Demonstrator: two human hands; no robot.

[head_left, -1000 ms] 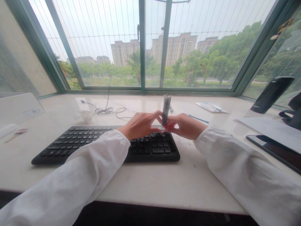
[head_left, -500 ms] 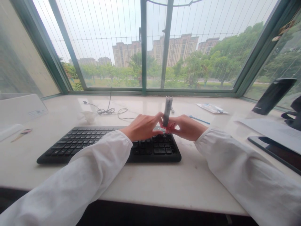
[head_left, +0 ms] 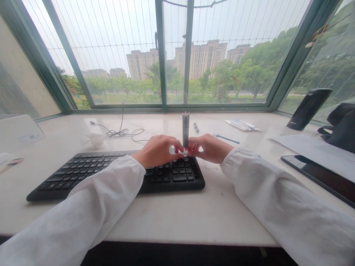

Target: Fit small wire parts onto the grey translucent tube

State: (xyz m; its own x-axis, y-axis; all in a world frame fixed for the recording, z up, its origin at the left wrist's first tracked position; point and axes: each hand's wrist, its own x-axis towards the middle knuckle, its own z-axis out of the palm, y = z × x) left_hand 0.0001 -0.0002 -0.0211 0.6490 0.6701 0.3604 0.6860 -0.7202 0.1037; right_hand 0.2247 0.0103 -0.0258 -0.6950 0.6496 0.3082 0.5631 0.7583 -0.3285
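A slim dark grey tube-like tool [head_left: 185, 129] with a clear top end stands upright over the right part of a black keyboard [head_left: 83, 173]. My left hand [head_left: 161, 148] closes its thumb and fingers at the tool's lower end from the left. From the other side my right hand [head_left: 208, 147] pinches the same lower end, fingers curled. Something small and reddish shows between the fingertips there; I cannot make out its kind. Both hands hover over the keyboard's back right corner, and the fingertips partly hide the tool's bottom.
Behind the hands lie a coiled black cable [head_left: 119, 132], a small grey piece [head_left: 196, 127], a blue stick [head_left: 227, 138] and a flat packet [head_left: 241, 125]. A phone [head_left: 318, 177], paper [head_left: 310, 151] and a black upright case [head_left: 309, 109] are on the right. A white box [head_left: 20, 131] stands left.
The view has shifted slightly to the right. The tool, tilted before, is now nearly vertical, and the small grey piece behind it shows more fully. Both hands remain at its lower end.
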